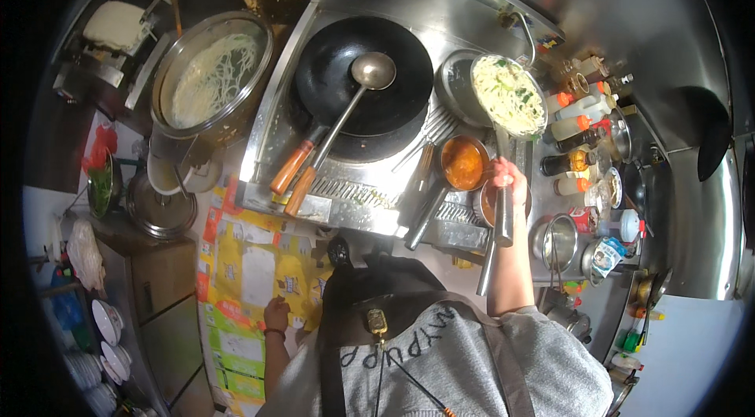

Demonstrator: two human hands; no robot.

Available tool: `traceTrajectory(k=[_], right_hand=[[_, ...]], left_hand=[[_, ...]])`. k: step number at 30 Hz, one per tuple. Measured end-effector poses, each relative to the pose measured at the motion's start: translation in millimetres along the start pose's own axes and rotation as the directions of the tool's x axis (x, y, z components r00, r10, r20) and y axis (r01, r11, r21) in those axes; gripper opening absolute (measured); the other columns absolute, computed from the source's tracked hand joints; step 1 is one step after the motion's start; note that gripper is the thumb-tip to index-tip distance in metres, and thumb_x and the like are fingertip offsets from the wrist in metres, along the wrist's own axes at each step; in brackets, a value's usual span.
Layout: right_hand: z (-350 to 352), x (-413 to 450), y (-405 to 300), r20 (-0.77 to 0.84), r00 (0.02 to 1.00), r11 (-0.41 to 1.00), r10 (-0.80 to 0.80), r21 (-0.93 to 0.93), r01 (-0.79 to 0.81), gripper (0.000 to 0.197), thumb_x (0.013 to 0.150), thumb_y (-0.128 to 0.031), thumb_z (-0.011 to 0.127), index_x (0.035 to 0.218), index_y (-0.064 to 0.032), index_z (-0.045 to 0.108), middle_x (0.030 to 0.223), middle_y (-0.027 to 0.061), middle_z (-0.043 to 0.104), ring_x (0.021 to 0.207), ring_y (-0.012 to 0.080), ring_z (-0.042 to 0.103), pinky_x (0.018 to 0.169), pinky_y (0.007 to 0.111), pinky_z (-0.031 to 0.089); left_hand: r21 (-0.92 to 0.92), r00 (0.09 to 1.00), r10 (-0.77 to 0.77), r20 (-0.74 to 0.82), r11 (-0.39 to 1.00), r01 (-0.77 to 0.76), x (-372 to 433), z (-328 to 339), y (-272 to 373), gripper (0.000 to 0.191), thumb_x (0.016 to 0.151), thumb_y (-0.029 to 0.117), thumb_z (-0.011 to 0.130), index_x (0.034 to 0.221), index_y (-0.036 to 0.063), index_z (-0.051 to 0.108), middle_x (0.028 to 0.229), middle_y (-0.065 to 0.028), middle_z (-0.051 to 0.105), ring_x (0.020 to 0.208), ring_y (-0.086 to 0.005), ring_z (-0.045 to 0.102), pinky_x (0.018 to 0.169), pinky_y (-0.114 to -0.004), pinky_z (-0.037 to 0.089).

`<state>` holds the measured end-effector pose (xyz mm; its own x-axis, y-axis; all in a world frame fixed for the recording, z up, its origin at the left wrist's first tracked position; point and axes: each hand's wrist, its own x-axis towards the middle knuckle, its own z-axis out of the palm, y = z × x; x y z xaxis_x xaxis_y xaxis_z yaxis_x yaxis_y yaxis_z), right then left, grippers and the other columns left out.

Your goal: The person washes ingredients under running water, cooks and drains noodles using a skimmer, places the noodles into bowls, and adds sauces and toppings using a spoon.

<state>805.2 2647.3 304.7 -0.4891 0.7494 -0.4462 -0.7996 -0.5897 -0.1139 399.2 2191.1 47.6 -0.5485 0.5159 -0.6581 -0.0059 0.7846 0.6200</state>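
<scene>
My right hand [508, 181] grips the long metal handle of a round pan or strainer [474, 82]; its base is hidden. Pale noodles [508, 95] mixed with green leaves fill it. It is held over the right side of the stove, partly in front of a metal pot [451, 87]. Below my forearm and hand are a saucepan of orange-red sauce [465, 162] and a second pan [487, 205], partly covered. My left hand [276, 315] hangs low at my side above the floor, loosely curled, with nothing visible in it.
A black wok [330, 57] with a steel ladle [374, 70] resting in it sits on the stove [330, 187]. To the left stands a large pot of noodles in liquid [212, 81]. Several sauce bottles [571, 128] crowd the right counter. Flattened cardboard [248, 275] covers the floor.
</scene>
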Motion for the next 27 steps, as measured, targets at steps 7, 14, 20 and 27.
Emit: traceTrajectory(k=[7, 14, 20, 27], right_hand=[[-5, -2, -3, 0.094, 0.995, 0.998, 0.025, -0.065, -0.019, 0.018, 0.089, -0.014, 0.043, 0.075, -0.0033, 0.039, 0.063, 0.0, 0.043, 0.047, 0.0048, 0.041, 0.047, 0.02, 0.04], [-14, -23, -9, -0.006, 1.0, 0.998, 0.005, -0.063, -0.005, 0.017, 0.089, -0.013, 0.043, 0.078, 0.0003, 0.043, 0.061, -0.0002, 0.043, 0.045, 0.0045, 0.038, 0.043, 0.02, 0.037], [-38, -35, -11, 0.05, 0.998, 0.999, 0.039, -0.005, -0.039, 0.013, 0.087, -0.011, 0.044, 0.077, -0.0024, 0.041, 0.064, -0.0002, 0.042, 0.048, 0.0029, 0.041, 0.048, 0.019, 0.041], [-49, -45, -10, 0.198, 0.979, 0.939, 0.041, 0.328, -0.105, 0.017, 0.088, -0.012, 0.042, 0.074, -0.0031, 0.039, 0.057, -0.0029, 0.04, 0.044, 0.0035, 0.04, 0.045, 0.018, 0.04]], left_hand=[[-0.154, 0.999, -0.021, -0.044, 0.988, 0.014, 9, 6, -22, 0.024, 0.074, 0.012, 0.058, 0.094, -0.0001, 0.06, 0.076, -0.0111, 0.062, 0.069, -0.0173, 0.06, 0.065, -0.028, 0.048], [-0.115, 0.996, -0.073, 0.048, 0.99, 0.078, -1, 23, -16, 0.027, 0.073, 0.013, 0.058, 0.097, -0.0004, 0.06, 0.079, -0.0124, 0.063, 0.07, -0.0182, 0.06, 0.065, -0.028, 0.048], [0.002, 0.997, -0.058, 0.049, 0.998, 0.058, 5, 12, -37, 0.029, 0.072, 0.013, 0.058, 0.097, -0.0017, 0.06, 0.082, -0.0129, 0.064, 0.072, -0.019, 0.06, 0.066, -0.028, 0.048], [0.008, 0.996, -0.015, 0.083, 1.0, 0.014, -5, -7, 28, 0.024, 0.072, 0.009, 0.059, 0.095, -0.0011, 0.059, 0.079, -0.0105, 0.063, 0.067, -0.0155, 0.059, 0.057, -0.028, 0.047]])
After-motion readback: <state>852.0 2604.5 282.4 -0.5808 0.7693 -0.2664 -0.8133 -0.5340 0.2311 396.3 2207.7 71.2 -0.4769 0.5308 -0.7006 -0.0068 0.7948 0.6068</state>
